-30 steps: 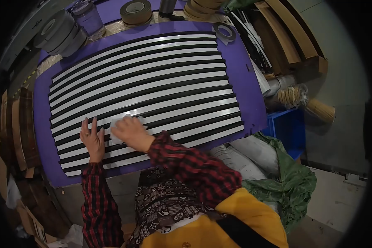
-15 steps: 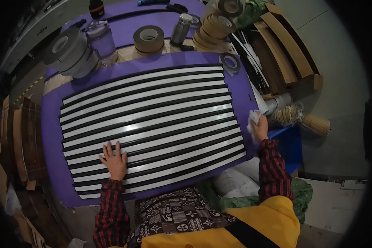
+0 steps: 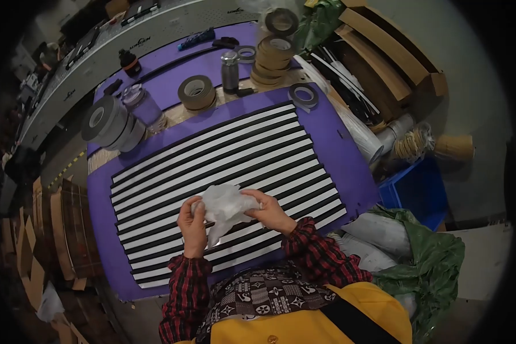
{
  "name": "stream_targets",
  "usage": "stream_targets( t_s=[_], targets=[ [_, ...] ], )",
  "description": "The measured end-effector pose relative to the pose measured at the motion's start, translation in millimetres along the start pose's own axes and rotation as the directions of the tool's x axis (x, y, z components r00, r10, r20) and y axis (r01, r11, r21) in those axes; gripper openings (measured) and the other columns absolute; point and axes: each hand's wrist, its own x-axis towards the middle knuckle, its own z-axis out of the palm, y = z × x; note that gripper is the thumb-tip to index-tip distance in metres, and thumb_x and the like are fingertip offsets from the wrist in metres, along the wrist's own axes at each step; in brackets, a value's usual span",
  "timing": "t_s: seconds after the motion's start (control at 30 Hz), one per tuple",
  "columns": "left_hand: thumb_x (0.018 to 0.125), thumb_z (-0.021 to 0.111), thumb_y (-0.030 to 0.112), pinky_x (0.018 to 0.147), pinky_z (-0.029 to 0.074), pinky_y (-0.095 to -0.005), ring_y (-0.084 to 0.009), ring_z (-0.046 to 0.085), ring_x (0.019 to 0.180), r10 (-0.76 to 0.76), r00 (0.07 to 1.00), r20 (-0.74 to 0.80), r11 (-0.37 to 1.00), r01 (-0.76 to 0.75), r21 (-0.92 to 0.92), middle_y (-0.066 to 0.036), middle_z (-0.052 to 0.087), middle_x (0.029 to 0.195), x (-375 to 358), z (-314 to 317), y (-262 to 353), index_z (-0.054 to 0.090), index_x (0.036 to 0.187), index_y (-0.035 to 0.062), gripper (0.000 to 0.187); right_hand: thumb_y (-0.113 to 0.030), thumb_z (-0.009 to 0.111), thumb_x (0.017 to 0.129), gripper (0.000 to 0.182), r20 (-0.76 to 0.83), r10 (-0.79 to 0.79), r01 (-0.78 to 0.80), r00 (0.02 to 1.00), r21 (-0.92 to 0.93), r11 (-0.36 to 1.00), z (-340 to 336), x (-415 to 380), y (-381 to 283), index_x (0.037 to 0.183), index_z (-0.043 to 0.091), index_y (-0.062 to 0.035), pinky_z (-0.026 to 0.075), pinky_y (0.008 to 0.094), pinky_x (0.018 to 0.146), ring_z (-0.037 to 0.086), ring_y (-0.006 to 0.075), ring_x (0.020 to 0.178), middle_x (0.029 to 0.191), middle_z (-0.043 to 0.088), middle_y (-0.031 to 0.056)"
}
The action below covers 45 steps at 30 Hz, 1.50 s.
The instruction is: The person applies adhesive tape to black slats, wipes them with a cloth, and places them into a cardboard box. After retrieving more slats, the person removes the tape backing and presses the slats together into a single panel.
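Note:
A crumpled white cloth or wipe point(image 3: 226, 202) is held up in front of me between both hands, above the striped strips. My left hand point(image 3: 192, 223) pinches its left edge between thumb and fingers. On the other side my right hand point(image 3: 269, 212) grips its right edge. Beneath lie the black and white strips point(image 3: 212, 166), side by side in a slightly slanted row on the purple table mat point(image 3: 350, 163). The strips directly under the cloth and hands are partly hidden.
Along the mat's far side stand grey tape rolls point(image 3: 112, 123), a clear jar point(image 3: 143, 106), a brown tape roll point(image 3: 197, 93), a metal flask point(image 3: 230, 71) and stacked tape point(image 3: 271, 60). To the right are a blue bin point(image 3: 415, 195) and green sheeting point(image 3: 424, 258); cardboard point(image 3: 69, 229) stands left.
My left hand has lifted off the strips. My right hand has brought the white cloth from the table's right edge to the middle, where both hands now hold it. The view has shifted.

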Motion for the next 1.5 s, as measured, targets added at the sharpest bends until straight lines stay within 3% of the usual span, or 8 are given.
stream_targets(
  t_s=[0.4, 0.47, 0.57, 0.77, 0.93, 1.03, 1.2, 1.5],
  targets=[
    [0.083, 0.056, 0.017, 0.083, 0.041, -0.0278, -0.0162, 0.048, 0.101, -0.045, 0.905, 0.423, 0.976, -0.051, 0.212, -0.01, 0.049, 0.111, 2.5, 83.0, 21.1, 0.047, 0.116, 0.0026, 0.037, -0.025, 0.037, 0.092, 0.033, -0.38, -0.277, 0.468, 0.883, 0.656, 0.592, -85.7, -122.7, -50.6, 0.114, 0.046, -0.0024, 0.041, 0.034, 0.089, 0.05, 0.0205, 0.103, 0.112, 0.052, 0.0079],
    [0.075, 0.066, 0.022, 0.094, 0.034, -0.0354, -0.0245, 0.039, 0.115, 0.376, 0.627, 0.682, 0.898, -0.429, -0.1, -0.013, 0.04, 0.124, -2.2, 98.7, 52.5, 0.033, 0.128, 0.0042, 0.064, -0.028, 0.036, 0.092, 0.034, -0.432, -0.283, 0.502, 0.856, 0.564, 0.655, -66.6, -129.3, -49.8, 0.113, 0.046, -0.0031, 0.041, 0.0335, 0.089, 0.05, 0.0193, 0.103, 0.111, 0.051, 0.0066],
    [0.068, 0.072, 0.02, 0.096, 0.033, -0.037, -0.0294, 0.038, 0.118, 0.148, 0.325, 0.934, 0.859, -0.511, 0.042, -0.016, 0.037, 0.128, -34.0, 117.6, 59.1, 0.022, 0.134, 0.0064, 0.084, -0.019, 0.043, 0.09, 0.028, -0.449, -0.105, 0.446, 0.887, 0.777, 0.445, -17.4, -128.6, -33.0, 0.112, 0.047, -0.0031, 0.041, 0.0336, 0.088, 0.051, 0.0189, 0.1, 0.107, 0.053, 0.0072],
    [0.069, 0.061, 0.009, 0.069, 0.047, -0.0429, -0.0392, 0.057, 0.084, -0.216, 0.584, 0.783, 0.686, -0.479, 0.547, -0.025, 0.054, 0.098, -17.9, 33.9, 38.8, 0.041, 0.104, -0.001, 0.042, -0.006, 0.061, 0.073, 0.044, -0.715, -0.216, 0.107, 0.665, -0.195, 0.975, -6.4, -124.5, -4.5, 0.113, 0.045, -0.0032, 0.038, 0.0357, 0.089, 0.044, 0.0225, 0.108, 0.109, 0.048, 0.0091],
    [0.065, 0.063, 0.014, 0.07, 0.046, -0.0431, -0.0393, 0.054, 0.081, -0.166, 0.468, 0.868, 0.545, -0.69, 0.476, -0.025, 0.05, 0.098, -37.2, -5.7, 48.7, 0.046, 0.099, -0.002, 0.041, -0.029, 0.071, 0.063, 0.074, -0.156, -0.623, 0.001, 0.767, -0.97, 0.243, 99.2, -133.7, -34.5, 0.124, 0.037, -0.0075, 0.028, 0.0447, 0.096, 0.031, 0.0345, 0.119, 0.123, 0.038, 0.0145],
    [0.07, 0.068, 0.021, 0.078, 0.043, -0.0327, -0.0243, 0.051, 0.09, 0.02, 0.501, 0.865, 0.921, -0.346, 0.18, -0.015, 0.05, 0.096, -48.0, -12.9, 89.3, 0.043, 0.105, -0.0002, 0.047, -0.03, 0.063, 0.077, 0.064, -0.327, -0.238, 0.231, 0.915, -0.063, 0.971, 132.0, -112.8, 0.1, 0.128, 0.032, -0.0082, 0.028, 0.039, 0.098, 0.034, 0.0247, 0.12, 0.122, 0.042, 0.0095],
    [0.075, 0.064, 0.006, 0.066, 0.044, -0.0262, -0.0137, 0.05, 0.078, 0.172, 0.86, 0.48, 0.985, -0.16, -0.067, -0.007, 0.048, 0.091, -59.4, -3.0, 50.6, 0.04, 0.1, 0.0031, 0.035, -0.038, 0.036, 0.092, 0.05, -0.294, -0.239, 0.378, 0.925, 0.753, 0.539, 176.4, -83.6, 61.3, 0.13, 0.029, -0.0065, 0.037, 0.0292, 0.09, 0.046, 0.0152, 0.106, 0.119, 0.045, 0.0069],
    [0.079, 0.058, 0.004, 0.075, 0.041, -0.0225, -0.0118, 0.048, 0.086, -0.013, 0.699, 0.715, 0.974, 0.171, -0.15, -0.005, 0.048, 0.097, -76.7, -38.7, 46.4, 0.039, 0.107, 0.0026, 0.033, 0.005, 0.052, 0.076, 0.042, -0.598, 0.02, 0.344, 0.801, 0.488, 0.802, 195.0, -114.5, 27.7, 0.116, 0.043, -0.004, 0.047, 0.0305, 0.078, 0.055, 0.0172, 0.093, 0.105, 0.053, 0.0062]
  ],
)
